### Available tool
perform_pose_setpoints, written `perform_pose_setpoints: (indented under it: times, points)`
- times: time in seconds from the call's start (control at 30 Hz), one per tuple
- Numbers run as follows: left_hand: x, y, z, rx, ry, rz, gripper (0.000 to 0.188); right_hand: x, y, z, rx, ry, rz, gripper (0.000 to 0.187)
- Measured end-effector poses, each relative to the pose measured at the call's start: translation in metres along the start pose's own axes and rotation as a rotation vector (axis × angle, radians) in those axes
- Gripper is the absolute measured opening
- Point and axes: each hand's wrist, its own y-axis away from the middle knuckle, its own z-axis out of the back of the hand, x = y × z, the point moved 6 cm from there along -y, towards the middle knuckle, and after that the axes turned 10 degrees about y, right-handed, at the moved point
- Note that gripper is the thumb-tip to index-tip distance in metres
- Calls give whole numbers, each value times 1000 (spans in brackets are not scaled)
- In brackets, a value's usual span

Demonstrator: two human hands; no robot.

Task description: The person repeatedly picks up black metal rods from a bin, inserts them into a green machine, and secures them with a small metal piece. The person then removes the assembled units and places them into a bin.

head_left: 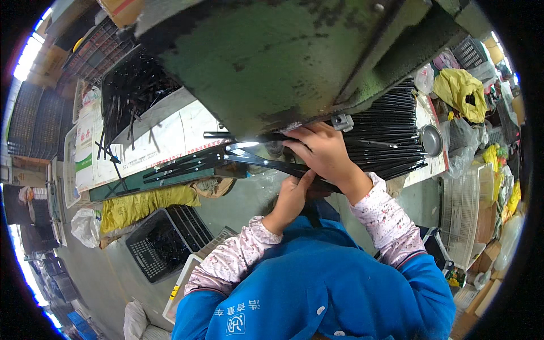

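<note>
Currently, in the head view, the left hand (290, 198) is closed, thumb pressed against a linkage of black bars (249, 157) that spreads leftward over the white bench top (170, 133). The right hand (324, 154) pinches its upper bar beneath the green machine (243, 73); loose black rods (382, 127) lie beyond, to the right.
</note>
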Motion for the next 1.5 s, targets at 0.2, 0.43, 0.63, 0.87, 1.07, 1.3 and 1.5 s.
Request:
perform_pose_setpoints:
  times: [0.2, 0.43, 0.63, 0.87, 1.07, 1.3, 1.5]
  points:
    - [22, -13, -2, 96, 309, -163, 38, -2, 0, -9, -48, 54, 114, 18]
    - [24, -33, -6, -33, 524, -262, 31, -7, 3, 6, 92, 68, -45, 19]
    - [7, -30, 0, -123, 474, -315, 27, -17, 8, 13, 49, -185, 60, 21]
    - [-26, 15, 87, -276, 132, -341, 27, -121, 27, -144, 277, 120, -110, 22]
    - [-72, 46, 121, -280, 302, -638, 30, -127, 26, -155, 184, 4, -43, 26]
    - [-79, 37, 135, -321, 394, -662, 26, -117, 3, -104, 216, 2, -113, 28]
    - [-71, 33, 136, -373, 398, -588, 27, -50, -20, -39, 441, 138, 112, 35]
